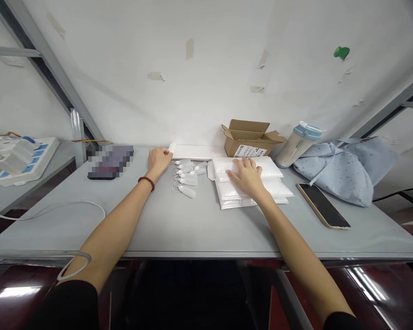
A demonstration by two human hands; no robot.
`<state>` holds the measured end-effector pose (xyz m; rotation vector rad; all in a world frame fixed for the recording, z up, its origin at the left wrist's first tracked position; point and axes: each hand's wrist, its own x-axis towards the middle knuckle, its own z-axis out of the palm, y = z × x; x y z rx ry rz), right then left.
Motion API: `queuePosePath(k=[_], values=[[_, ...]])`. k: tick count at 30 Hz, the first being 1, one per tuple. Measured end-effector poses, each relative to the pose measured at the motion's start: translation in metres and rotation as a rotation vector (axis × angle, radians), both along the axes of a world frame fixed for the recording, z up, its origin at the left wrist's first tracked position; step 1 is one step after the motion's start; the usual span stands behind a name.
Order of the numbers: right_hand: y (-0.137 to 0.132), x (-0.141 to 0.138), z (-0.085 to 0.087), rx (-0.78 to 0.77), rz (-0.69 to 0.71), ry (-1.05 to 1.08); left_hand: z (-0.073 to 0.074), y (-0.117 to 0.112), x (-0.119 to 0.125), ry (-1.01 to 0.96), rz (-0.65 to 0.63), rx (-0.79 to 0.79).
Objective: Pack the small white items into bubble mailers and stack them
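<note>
The person is leaning over a grey table (179,224), both bare arms stretched forward. The right hand (247,176) is lying flat on a stack of white bubble mailers (275,188), its fingers (234,172) spread and straight, pressing down rather than closing on anything. The stack is sitting right of the table's middle, just in front of an open cardboard box (249,137), and its layers are fanning out a little toward the near edge. The left hand (159,160), with a red bead bracelet (147,182) at the wrist, is resting against the left end of a long white flat pack (198,151) lying along the wall. Its fingers are curling loosely there, but whether they are gripping the pack or only touching it cannot be told. Between the hands, a cluster of small white tagged pieces (186,178) is lying loose, just beside the mailers.

The slick mailers look the likeliest trouble. A sideways push from the flat palm could send the top ones sliding off the stack, toward the phone (322,205) lying near on the right or into the small pieces. A tall lidded tumbler (298,144) is standing close behind the stack, beside a blue cloth bag (337,176), and a sliding envelope might tip it. A white cable (55,208) is looping near the left forearm and could snag it.
</note>
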<state>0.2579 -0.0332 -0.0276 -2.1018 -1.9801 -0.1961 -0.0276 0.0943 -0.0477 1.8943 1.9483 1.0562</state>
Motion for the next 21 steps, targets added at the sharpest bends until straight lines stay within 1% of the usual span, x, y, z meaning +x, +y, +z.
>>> queuePosePath(k=[2,3,5,7,9,11,13,15,18,21], values=[[0.000,0.000,0.000,0.005,0.005,0.006,0.005,-0.002,0.002,-0.062,0.010,0.033],[0.000,0.000,0.000,0.009,0.006,0.007,0.009,-0.003,0.003,-0.127,0.015,0.054],[0.000,-0.001,0.001,0.022,0.003,0.010,0.018,-0.005,0.007,-0.319,0.013,0.091],[0.000,-0.002,0.001,0.048,0.008,0.018,0.029,-0.009,0.011,-0.556,0.000,0.127],[0.000,-0.003,0.000,0.100,0.032,0.029,0.042,-0.015,0.014,-0.772,-0.016,0.187],[0.000,-0.006,-0.001,0.169,0.076,0.026,0.053,-0.025,0.015,-0.923,-0.023,0.272],[-0.001,-0.009,-0.002,0.232,0.126,0.012,0.063,-0.037,0.013,-1.018,-0.023,0.340],[-0.003,-0.013,-0.004,0.284,0.180,-0.004,0.071,-0.049,0.009,-1.089,-0.025,0.376],[-0.005,-0.018,-0.005,0.356,0.246,-0.020,0.077,-0.061,0.001,-1.175,-0.047,0.393],[-0.006,-0.023,-0.006,0.418,0.285,-0.035,0.080,-0.065,-0.005,-1.257,-0.089,0.396]])
